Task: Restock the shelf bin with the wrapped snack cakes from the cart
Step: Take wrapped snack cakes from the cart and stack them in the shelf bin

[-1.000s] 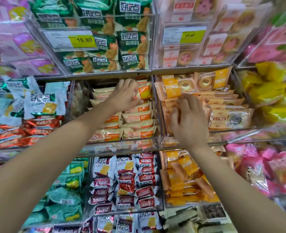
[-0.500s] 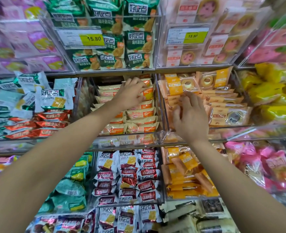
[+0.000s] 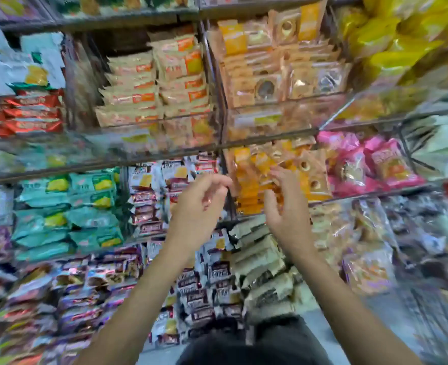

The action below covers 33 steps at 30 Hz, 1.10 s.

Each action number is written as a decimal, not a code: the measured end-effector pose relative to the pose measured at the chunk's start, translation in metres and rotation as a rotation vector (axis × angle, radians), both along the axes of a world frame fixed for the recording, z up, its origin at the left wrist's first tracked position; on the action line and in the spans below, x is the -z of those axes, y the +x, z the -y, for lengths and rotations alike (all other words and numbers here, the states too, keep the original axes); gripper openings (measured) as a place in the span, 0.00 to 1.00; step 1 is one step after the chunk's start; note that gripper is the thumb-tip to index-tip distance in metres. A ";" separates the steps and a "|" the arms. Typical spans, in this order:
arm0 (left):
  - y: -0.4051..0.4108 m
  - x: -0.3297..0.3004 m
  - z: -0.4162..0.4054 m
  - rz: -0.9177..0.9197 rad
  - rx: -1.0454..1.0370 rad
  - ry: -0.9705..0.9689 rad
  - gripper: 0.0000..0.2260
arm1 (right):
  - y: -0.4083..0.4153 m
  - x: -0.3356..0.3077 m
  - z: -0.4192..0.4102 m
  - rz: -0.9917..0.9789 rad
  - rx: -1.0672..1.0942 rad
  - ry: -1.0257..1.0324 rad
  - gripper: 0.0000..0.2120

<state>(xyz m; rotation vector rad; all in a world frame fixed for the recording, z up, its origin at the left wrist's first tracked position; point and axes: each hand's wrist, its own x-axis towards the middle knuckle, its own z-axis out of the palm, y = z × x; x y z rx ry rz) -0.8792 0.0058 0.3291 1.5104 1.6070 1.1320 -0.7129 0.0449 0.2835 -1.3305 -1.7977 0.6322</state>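
We see our two hands raised in front of the shelves, both away from the upper bins. Our left hand (image 3: 200,204) is loosely curled with the fingers bent, and it grasps nothing. Our right hand (image 3: 287,206) is open with the fingers spread, just before the orange packets (image 3: 246,185) of the lower bin; because the picture is blurred, we cannot tell if the fingertips touch a packet. The wrapped snack cakes (image 3: 154,93) lie stacked in two piles inside the clear shelf bin (image 3: 149,135) on the upper shelf, above and to the left of our hands. Just beside it on the right, a second bin holds round cakes in clear wrappers (image 3: 267,85). To the left there are red packets (image 3: 33,117), and lower down green packets (image 3: 67,219). Pink packets (image 3: 370,162) lie to the right of the orange ones.
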 end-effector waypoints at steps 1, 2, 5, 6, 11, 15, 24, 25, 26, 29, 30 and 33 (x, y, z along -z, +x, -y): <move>0.013 0.020 0.018 0.017 0.024 -0.096 0.08 | 0.016 0.013 0.024 -0.042 0.011 -0.086 0.13; 0.026 0.040 0.034 0.020 0.054 -0.195 0.08 | 0.032 0.025 0.047 -0.088 0.039 -0.163 0.12; 0.064 0.092 0.081 -0.021 0.163 -0.468 0.07 | 0.082 0.056 0.112 -0.242 0.197 -0.408 0.08; 0.076 0.105 0.096 -0.046 0.196 -0.532 0.07 | 0.099 0.065 0.132 -0.309 0.248 -0.504 0.08; 0.137 0.148 0.156 -0.398 0.476 -0.687 0.09 | 0.206 0.096 0.220 -0.267 0.361 -0.957 0.07; 0.200 0.169 0.168 -0.686 0.775 -0.700 0.10 | 0.303 0.104 0.279 -0.009 0.304 -1.123 0.12; 0.391 0.174 0.177 -0.731 1.014 -0.561 0.11 | 0.454 0.105 0.361 0.056 0.492 -1.159 0.14; 0.409 0.169 0.177 -0.702 1.001 -0.527 0.11 | 0.463 0.105 0.364 0.006 0.551 -1.137 0.14; 0.427 0.164 0.175 -0.665 0.980 -0.499 0.10 | 0.470 0.105 0.366 -0.065 0.621 -1.113 0.13; 0.477 0.147 0.158 -0.515 0.942 -0.431 0.07 | 0.489 0.103 0.359 -0.302 0.816 -1.048 0.08; 0.491 0.141 0.148 -0.451 0.942 -0.412 0.06 | 0.495 0.101 0.354 -0.356 0.861 -1.022 0.07; 0.533 0.129 0.117 -0.298 0.978 -0.405 0.11 | 0.513 0.096 0.332 -0.487 0.947 -0.954 0.09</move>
